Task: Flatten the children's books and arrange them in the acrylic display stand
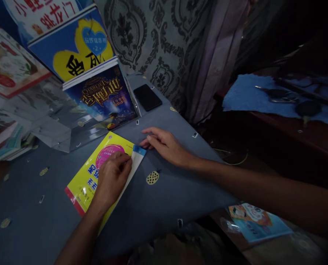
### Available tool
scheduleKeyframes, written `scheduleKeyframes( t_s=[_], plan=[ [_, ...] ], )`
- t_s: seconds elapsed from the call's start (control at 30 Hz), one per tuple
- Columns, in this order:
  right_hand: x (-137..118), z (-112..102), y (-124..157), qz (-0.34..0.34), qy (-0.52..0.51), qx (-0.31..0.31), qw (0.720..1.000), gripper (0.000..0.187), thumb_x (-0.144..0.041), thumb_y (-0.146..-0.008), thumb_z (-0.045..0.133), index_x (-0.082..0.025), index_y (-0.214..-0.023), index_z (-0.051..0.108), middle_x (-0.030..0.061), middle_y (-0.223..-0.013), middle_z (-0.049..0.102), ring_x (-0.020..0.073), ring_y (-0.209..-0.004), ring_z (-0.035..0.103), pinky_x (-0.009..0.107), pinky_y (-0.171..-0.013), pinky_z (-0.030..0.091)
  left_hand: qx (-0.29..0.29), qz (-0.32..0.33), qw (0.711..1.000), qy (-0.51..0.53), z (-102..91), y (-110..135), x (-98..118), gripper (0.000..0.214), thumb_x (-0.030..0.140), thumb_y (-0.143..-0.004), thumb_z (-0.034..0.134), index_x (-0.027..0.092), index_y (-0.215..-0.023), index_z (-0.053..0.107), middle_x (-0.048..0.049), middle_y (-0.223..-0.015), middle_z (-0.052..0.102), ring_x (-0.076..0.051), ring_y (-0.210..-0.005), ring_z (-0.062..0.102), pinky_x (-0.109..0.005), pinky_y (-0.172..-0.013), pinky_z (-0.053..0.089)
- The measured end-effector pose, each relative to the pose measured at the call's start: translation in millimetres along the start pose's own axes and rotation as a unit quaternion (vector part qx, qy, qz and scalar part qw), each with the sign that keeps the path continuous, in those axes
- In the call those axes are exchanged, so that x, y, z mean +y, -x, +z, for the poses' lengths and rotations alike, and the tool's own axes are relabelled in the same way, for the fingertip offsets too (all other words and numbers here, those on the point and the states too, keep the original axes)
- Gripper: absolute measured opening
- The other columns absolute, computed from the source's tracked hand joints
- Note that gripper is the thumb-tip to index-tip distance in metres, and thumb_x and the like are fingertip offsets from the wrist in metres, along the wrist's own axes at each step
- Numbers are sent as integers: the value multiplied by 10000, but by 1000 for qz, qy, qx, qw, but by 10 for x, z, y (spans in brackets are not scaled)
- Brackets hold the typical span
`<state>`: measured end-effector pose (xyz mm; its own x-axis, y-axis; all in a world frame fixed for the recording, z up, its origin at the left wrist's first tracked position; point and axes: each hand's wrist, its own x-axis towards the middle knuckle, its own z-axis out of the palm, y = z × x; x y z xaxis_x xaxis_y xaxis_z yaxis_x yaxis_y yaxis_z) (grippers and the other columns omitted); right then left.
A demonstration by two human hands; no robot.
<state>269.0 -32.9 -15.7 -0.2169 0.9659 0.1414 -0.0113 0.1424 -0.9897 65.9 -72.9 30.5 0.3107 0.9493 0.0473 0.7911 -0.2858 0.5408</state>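
A yellow booklet (pixel 89 176) with a pink circle and a red edge lies on the grey-blue cloth (pixel 158 206). My left hand (pixel 112 176) rests on top of it, fingers curled and pinching near its white strip (pixel 138 158). My right hand (pixel 165 145) lies flat on the cloth beside the booklet's far corner, fingers stretched out, fingertips touching the blue corner of the strip.
A dark blue book (pixel 105 97) leans behind the booklet, with more books (pixel 70 44) stacked above and left. A black phone (pixel 147 97) lies by the curtain (pixel 180 44). Scissors (pixel 277 94) rest on blue paper at the right. Another booklet (pixel 258 221) lies below the cloth's edge.
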Motion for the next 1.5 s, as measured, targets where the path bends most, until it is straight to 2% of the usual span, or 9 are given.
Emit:
scheduleKeyframes(
  t_s=[0.23,0.47,0.63,0.77,0.9,1.03,1.17,1.3,1.5],
  plan=[
    [-1,8,-3,2,9,1,1000,227,-270,-991,516,-205,-1181,622,64,-977,789,191,-884,740,356,-817,581,-2,5,1000,-21,-13,8,27,332,299,-966,430,199,-748,660,-50,-841,650,-195,-838,606,-329,-756,465],
    [-112,3,107,-81,141,4,987,305,-238,-1023,422,-215,-1272,597,45,-1021,775,193,-974,715,343,-891,527,21,26,988,-153,101,85,98,274,275,-981,477,206,-909,733,-74,-982,703,-233,-963,632,-363,-836,492],
    [-89,5,156,-131,322,-55,936,258,-239,-1015,448,-209,-1139,672,76,-995,731,228,-952,669,361,-877,497,13,45,979,-198,144,119,126,270,247,-995,468,201,-960,731,-84,-1035,702,-248,-1014,630,-391,-896,522],
    [-74,20,196,-161,410,-78,894,258,-230,-1023,434,-198,-1086,682,87,-923,707,231,-871,646,351,-812,497,-6,61,980,-188,21,135,38,282,253,-1018,449,209,-1040,726,-82,-1109,706,-235,-1065,634,-387,-953,525],
    [-82,48,246,-190,435,-87,876,262,-206,-1028,415,-205,-1110,664,94,-918,704,239,-888,647,348,-801,508,5,-33,960,-279,-207,232,-235,327,311,-1019,473,190,-1243,679,-141,-1331,649,-336,-1261,571,-532,-1048,476],
    [-67,81,265,-214,448,-97,863,253,-187,-1024,414,-201,-1107,652,92,-868,688,242,-852,640,342,-756,514,-14,-89,949,-301,-336,406,-448,441,352,-1038,444,177,-1427,555,-159,-1514,529,-334,-1383,512,-517,-1096,460],
    [-36,106,265,-213,466,-106,852,268,-140,-1000,415,-196,-1127,644,87,-842,664,241,-821,627,333,-705,511,-31,-123,931,-341,-340,518,-355,447,370,-1037,455,203,-1442,540,-159,-1513,537,-334,-1374,534,-503,-1064,490],
    [15,122,189,-215,465,-117,851,304,-132,-989,409,-200,-1186,631,97,-912,680,247,-884,632,344,-740,532,-41,-163,920,-355,-323,553,-189,425,378,-1030,471,210,-1412,550,-157,-1465,583,-318,-1295,596,-460,-1011,517],
    [97,142,-249,-219,423,-147,867,289,-148,-988,403,-212,-1107,658,104,-987,699,263,-985,628,409,-868,533,-37,-184,915,-359,-281,573,-114,461,435,-1044,405,214,-1427,535,-174,-1413,607,-346,-1196,632,-474,-921,551]
  ],
)
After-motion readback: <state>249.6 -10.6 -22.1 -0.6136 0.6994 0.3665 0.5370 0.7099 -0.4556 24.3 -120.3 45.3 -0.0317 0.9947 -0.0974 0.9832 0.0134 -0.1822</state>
